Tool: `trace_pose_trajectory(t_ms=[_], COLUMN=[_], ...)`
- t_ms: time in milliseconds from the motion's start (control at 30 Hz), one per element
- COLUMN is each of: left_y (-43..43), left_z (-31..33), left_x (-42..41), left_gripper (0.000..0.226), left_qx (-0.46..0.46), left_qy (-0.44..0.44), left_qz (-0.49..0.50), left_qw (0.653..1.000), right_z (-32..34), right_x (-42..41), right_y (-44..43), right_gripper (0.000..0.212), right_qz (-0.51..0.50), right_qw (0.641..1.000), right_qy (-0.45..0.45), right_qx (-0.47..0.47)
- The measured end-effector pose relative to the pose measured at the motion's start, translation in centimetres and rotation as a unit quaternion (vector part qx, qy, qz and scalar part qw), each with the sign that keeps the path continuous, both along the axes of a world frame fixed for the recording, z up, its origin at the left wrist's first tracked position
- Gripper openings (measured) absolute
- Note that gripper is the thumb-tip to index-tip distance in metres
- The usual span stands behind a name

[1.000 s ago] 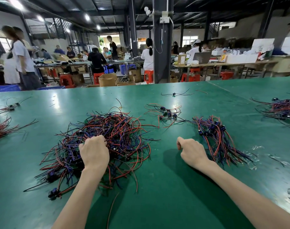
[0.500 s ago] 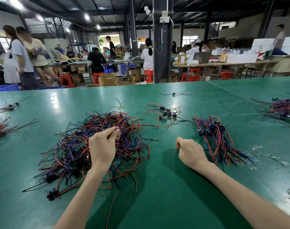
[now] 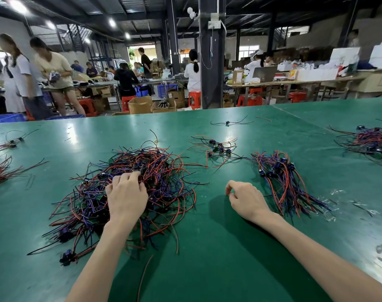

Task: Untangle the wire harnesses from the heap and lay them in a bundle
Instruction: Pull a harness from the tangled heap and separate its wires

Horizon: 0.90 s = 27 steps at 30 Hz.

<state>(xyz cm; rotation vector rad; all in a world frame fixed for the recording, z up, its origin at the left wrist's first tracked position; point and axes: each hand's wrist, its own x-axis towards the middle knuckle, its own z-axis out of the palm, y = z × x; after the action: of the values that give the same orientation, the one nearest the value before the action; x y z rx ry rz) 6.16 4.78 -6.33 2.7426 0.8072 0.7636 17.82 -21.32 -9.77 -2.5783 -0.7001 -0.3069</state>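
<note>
Across the green worktable [image 3: 229,247] in front of us, most of the job is still to do. The heap of wire harnesses [image 3: 159,171], red, blue and black, is by far the biggest thing on it. It lies left of centre as a dense knot with loose ends straying out on every side, so we judge that only a small share has been pulled free. To the right, well apart from the heap, lies the bundle [image 3: 281,177]. This is a much smaller sheaf with its wires running roughly one way and its dark connectors gathered at the far end, and we take it as the finished part. Between the two and farther back sits a small loose cluster of harnesses [image 3: 216,148], not yet laid with the bundle, and beyond it a single harness [image 3: 228,122] lies alone. Our left hand [image 3: 127,197] is over the middle of the heap, fingers bent down among the wires; whether they have closed on one we cannot tell. Our right hand [image 3: 246,199] rests on the bare table between heap and bundle, fingers loosely curled, thumb near forefinger, holding nothing that we can see.
</note>
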Motion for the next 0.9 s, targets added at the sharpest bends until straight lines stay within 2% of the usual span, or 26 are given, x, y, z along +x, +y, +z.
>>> trace_pose_trajectory(t_ms=[67, 100, 200, 300, 367, 533, 667, 800, 900], left_y=[0.4, 0.6, 1.1, 1.3, 1.4, 1.4, 1.7, 2.5, 3.1], left_z=[-0.3, -0.4, -0.3, -0.1, 0.0, 0.4, 0.3, 0.4, 0.9], left_x=[0.0, 0.1, 0.1, -0.1, -0.1, 0.1, 0.3, 0.2, 0.0], left_gripper=[0.038, 0.034, 0.019, 0.009, 0.017, 0.052, 0.05, 0.031, 0.021], left_qx=[0.008, 0.008, 0.009, -0.036, -0.058, -0.068, -0.061, -0.074, -0.03], left_qy=[0.087, 0.09, 0.019, -0.019, -0.007, 0.017, 0.059, -0.026, -0.118], left_qz=[0.032, 0.032, 0.013, 0.01, 0.015, 0.01, -0.003, -0.018, -0.056], left_qw=[0.996, 0.995, 1.0, 0.999, 0.998, 0.997, 0.996, 0.997, 0.991], right_z=[0.0, 0.1, 0.1, 0.1, 0.1, 0.1, 0.1, 0.1, 0.0], right_x=[0.1, 0.1, 0.1, 0.0, 0.0, -0.1, -0.2, -0.2, -0.2], right_y=[0.0, -0.1, 0.0, 0.1, 0.1, 0.1, 0.2, 0.3, 0.4], right_gripper=[0.019, 0.019, 0.018, 0.018, 0.018, 0.017, 0.017, 0.017, 0.017], right_qz=[0.0, 0.0, 0.002, 0.002, 0.001, 0.003, 0.001, -0.002, -0.003], right_qw=[1.0, 1.0, 1.0, 1.0, 1.0, 1.0, 1.0, 1.0, 1.0], right_qy=[0.001, 0.001, 0.003, 0.005, 0.004, 0.002, 0.003, 0.003, -0.002], right_qx=[-0.001, -0.003, -0.005, -0.009, -0.013, -0.017, -0.017, -0.018, -0.016])
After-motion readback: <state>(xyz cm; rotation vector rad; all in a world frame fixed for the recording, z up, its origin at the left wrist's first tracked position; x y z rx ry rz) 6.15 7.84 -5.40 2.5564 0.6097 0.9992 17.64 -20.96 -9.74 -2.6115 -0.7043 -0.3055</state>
